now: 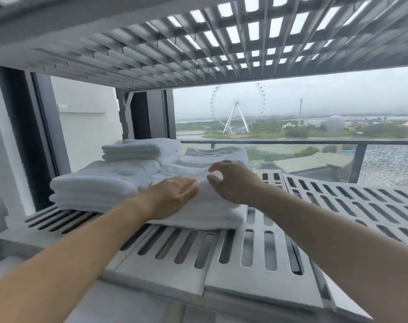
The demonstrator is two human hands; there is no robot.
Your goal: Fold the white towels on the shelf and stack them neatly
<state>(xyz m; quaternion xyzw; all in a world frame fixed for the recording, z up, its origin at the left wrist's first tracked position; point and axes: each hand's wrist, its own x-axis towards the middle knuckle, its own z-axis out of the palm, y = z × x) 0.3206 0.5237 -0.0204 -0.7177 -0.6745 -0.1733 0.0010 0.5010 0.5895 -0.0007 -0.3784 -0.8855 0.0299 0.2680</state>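
Two bare forearms stretch in over the slotted grey shelf (244,252). The left hand (175,197) lies flat, fingers straight, pressing down on the folded white towel (198,220). Just beside it, the right hand (235,183) has thumb and forefinger curled together, pinching that towel's top layer. Left of the pinch sits a thicker towel stack (93,185), touching it. Beyond the pinch are two more folded piles (140,149), close together.
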